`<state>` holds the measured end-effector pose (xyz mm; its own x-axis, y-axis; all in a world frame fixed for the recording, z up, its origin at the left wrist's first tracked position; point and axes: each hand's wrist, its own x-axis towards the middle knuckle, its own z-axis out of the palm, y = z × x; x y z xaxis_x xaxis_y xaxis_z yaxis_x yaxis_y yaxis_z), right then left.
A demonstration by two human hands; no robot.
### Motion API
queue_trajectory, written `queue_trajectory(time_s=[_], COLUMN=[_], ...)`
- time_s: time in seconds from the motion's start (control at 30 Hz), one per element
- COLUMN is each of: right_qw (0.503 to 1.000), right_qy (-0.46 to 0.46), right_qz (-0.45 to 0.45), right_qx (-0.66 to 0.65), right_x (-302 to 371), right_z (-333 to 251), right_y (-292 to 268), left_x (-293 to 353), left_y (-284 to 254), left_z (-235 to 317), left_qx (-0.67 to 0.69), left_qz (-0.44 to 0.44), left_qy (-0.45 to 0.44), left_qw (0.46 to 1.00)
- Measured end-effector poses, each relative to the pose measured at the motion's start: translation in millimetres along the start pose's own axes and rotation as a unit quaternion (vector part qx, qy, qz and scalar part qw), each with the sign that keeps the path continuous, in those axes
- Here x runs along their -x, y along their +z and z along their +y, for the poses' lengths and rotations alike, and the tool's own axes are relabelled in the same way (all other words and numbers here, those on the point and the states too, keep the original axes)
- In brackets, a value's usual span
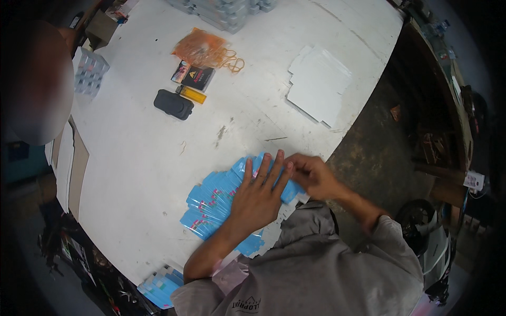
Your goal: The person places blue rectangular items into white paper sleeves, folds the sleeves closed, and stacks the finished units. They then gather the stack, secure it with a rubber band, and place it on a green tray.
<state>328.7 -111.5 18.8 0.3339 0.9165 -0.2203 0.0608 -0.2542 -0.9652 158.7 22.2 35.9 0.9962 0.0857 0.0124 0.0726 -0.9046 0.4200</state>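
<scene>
A fan of blue printed carton blanks point(211, 197), with small pink and green marks, lies overlapping on the near part of the white table. My left hand point(259, 192) rests flat over its middle, fingers spread, and hides some of the blanks. At the fan's right end, close to the table edge, my right hand point(314, 178) has its fingers curled together at the edge of the blue blanks. Its thumb and fingertips seem to pinch one there; how many are held is hidden.
A white table point(132, 158) carries a black case point(174, 104), yellow lighter point(191, 95), small dark box point(193, 76) and orange bag point(197, 47) of rubber bands. Stacked white blanks point(319, 84) lie far right, grey stacks point(216, 13) farther back, more blue blanks point(161, 287) near left. Another person point(37, 84) is at left.
</scene>
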Motion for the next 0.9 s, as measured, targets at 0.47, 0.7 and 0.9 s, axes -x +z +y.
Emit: queue_trajectory(time_s=[0.47, 0.7, 0.9], right_qw=[0.936, 0.864, 0.987], right_qy=[-0.129, -0.156, 0.012], right_qz=[0.134, 0.131, 0.009], right_qx=[0.299, 0.461, 0.159], right_x=[-23.5, -24.1, -0.6], right_z=[12.2, -1.1, -28.2], right_y=[-25.3, -12.9, 6.1], left_x=[-2.5, -3.5, 2.3], left_y=[5.6, 1.2, 5.6], left_z=[-9.0, -2.9, 0.0], left_qx=[0.046, 0.061, -0.01], left_qz=[-0.006, 0.017, 0.016], left_qy=[-0.01, -0.027, -0.004], left_qw=[0.999, 0.998, 1.0])
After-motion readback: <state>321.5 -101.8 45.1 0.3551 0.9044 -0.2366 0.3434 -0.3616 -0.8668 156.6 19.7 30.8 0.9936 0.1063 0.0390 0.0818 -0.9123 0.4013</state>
